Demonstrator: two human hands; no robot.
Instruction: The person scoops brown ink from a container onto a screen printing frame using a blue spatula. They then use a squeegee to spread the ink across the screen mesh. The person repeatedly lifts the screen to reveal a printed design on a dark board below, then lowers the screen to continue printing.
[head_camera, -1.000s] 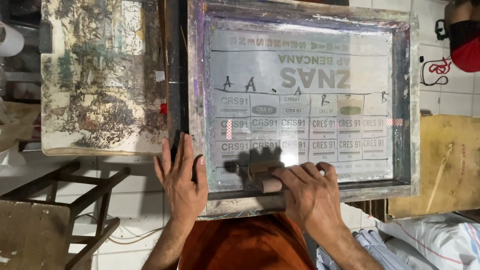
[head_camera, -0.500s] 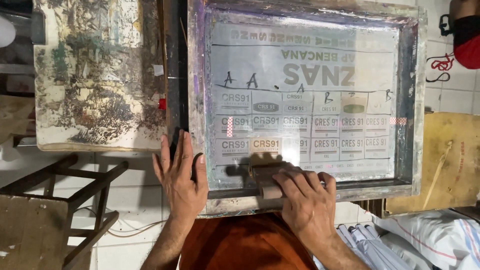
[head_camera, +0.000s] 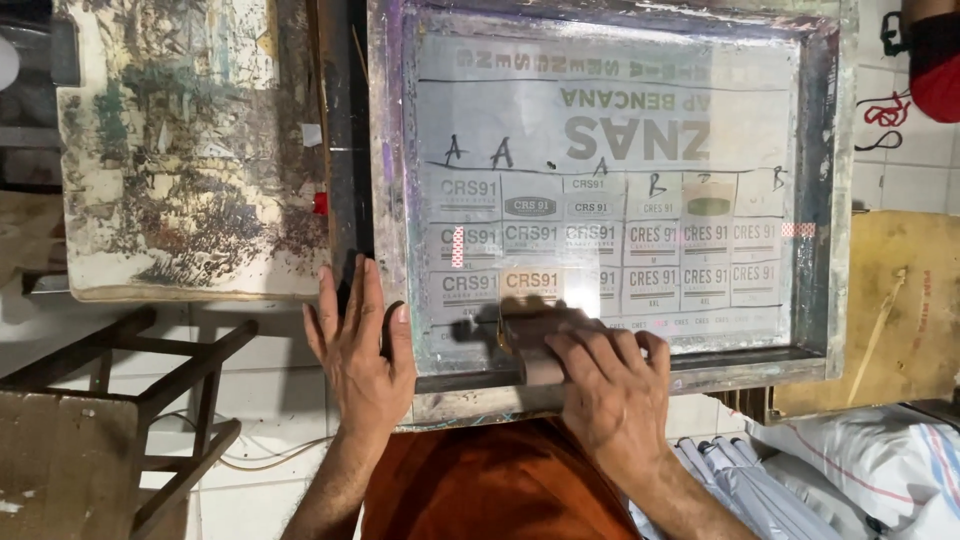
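While the big rectangular printing screen in its grey, ink-stained wooden frame (head_camera: 392, 150) lay flat before the person, its pale mesh showed rows of small label designs, seen upside down. To its left sat a paint-spattered whitish board (head_camera: 180, 150), with a dark wooden stool (head_camera: 120, 400) below it over the white tiled floor. A yellowish wooden board (head_camera: 900, 320) stood just right of the frame, and striped white sacks (head_camera: 860, 470) lay below that. The left hand (head_camera: 360, 360) rested flat and open, fingers spread, on the frame's lower left corner, holding nothing. The right hand (head_camera: 610, 390) was curled down over a small brown wooden squeegee block (head_camera: 535, 345), gripping it against the mesh near the frame's lower edge.
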